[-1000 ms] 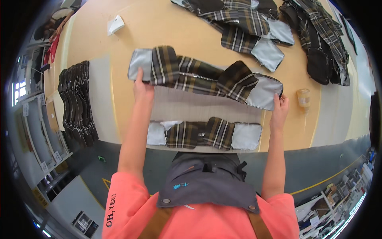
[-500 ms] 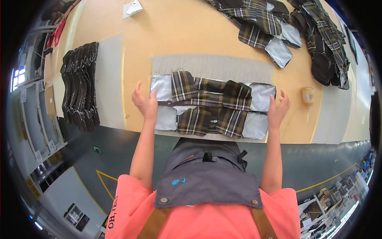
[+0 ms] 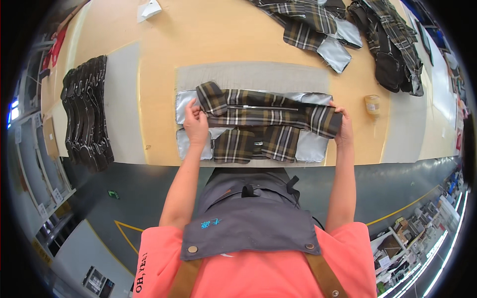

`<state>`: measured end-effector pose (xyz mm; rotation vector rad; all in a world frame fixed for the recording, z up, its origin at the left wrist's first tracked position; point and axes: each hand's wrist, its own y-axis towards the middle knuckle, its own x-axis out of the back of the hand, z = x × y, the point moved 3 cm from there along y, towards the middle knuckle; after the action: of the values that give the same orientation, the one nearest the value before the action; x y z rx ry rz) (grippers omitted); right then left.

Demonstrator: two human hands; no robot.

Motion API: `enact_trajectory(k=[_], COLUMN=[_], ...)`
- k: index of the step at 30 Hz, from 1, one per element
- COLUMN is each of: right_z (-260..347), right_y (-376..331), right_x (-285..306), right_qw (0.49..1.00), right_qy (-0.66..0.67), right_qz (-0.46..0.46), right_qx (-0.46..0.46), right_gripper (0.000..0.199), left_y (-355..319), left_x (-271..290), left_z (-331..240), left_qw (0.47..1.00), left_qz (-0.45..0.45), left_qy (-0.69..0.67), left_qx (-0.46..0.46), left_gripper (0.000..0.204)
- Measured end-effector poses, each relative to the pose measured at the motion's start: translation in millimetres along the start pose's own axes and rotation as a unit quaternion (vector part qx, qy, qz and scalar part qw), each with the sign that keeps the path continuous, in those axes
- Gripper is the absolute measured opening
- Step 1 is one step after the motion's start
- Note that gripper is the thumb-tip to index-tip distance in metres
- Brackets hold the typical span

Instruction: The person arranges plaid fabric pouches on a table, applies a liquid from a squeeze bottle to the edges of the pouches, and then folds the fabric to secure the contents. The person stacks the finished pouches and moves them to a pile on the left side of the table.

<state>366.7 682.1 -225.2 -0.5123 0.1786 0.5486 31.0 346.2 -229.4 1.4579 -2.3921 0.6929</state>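
Observation:
A long plaid fabric piece (image 3: 263, 117) with a zipper-like line along its middle lies stretched across silvery-grey panels. My right hand (image 3: 344, 128) grips its right plaid end, the thumb near the upper corner. At the other end my left hand (image 3: 197, 126) has its fingers pinched at the edge, just below the left plaid flap (image 3: 211, 98). Closer to me is a second plaid piece (image 3: 233, 145) on silvery-grey panels (image 3: 312, 147), untouched by either hand.
A grey mat (image 3: 248, 74) lies under the pieces on the tan table (image 3: 159, 99). Dark curved strips (image 3: 84, 111) are stacked at left. A small bottle (image 3: 372, 105) stands at right. Plaid bundles (image 3: 308, 25) and dark pouches (image 3: 390, 74) lie at the far right.
Both hands have moved from beside the panels onto the far plaid piece. Its right end now reaches farther right over the silvery panel, held by my right hand. The view has shifted slightly.

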Motion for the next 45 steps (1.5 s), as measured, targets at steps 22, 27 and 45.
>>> enact_trajectory(k=[22,27,45], right_z=[-19.0,-40.6,64.6], right_y=[1.0,16.9,79.5], right_x=[-25.0,3.5,-116.6], right_qw=[0.944,0.892,0.922], right_qy=[-0.287,-0.402,-0.339], right_qz=[-0.151,-0.193,-0.09], right_qx=[0.059,0.068,0.166], right_gripper=[0.023,0.028,0.031], left_y=[30.3,38.0,-3.5], left_x=[19.9,22.1,-67.6], left_z=[35.9,55.9,-102.4], left_qw=[0.883,0.838,0.955], left_qz=[-0.164,-0.174,0.135], left_qy=[-0.361,-0.424,0.073], left_qx=[0.251,0.295,-0.252], left_gripper=[0.038,0.038,0.033])
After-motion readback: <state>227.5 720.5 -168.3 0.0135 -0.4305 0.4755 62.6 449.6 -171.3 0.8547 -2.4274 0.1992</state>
